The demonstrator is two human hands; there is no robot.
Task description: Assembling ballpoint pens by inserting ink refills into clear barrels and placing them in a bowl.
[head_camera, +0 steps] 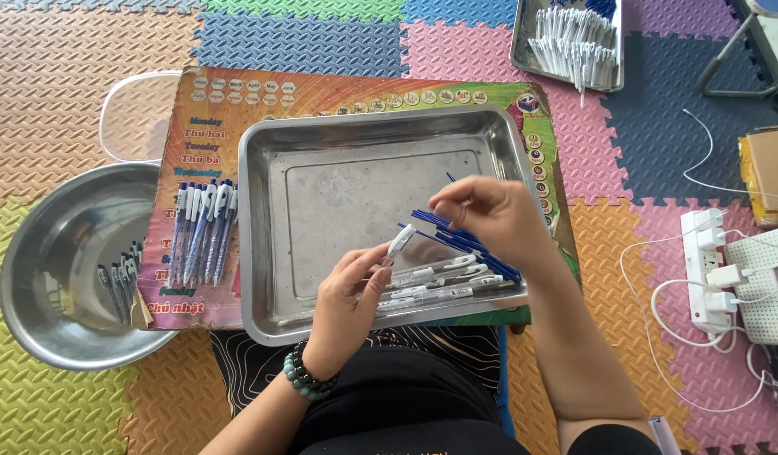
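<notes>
Two hands work just above the near edge of our steel tray (271,253). Our left hand (347,307), a bead bracelet (305,377) on its wrist, pinches a white pen barrel (400,242) between thumb and fingertips, its tip tilted up towards the other hand. Our right hand (490,215) has its fingers curled together, pinching the top of a blue refill (431,221) that slants down to the left; whether the refill has entered the barrel we cannot tell. Under the right hand lies a loose bunch of blue refills (482,253), and just nearer us a few more white barrels (439,282) rest on the tray floor.

Left of the tray, a row of assembled blue-and-white pens (202,232) lies on a colourful printed board (338,93) that also carries the tray. Further left sits a round metal bowl (52,270) with some pen parts inside. To our right, a white power strip (708,270) with cables lies on the foam mat (94,50). Farthest away, a second tray (524,50) holds a heap of white barrels.
</notes>
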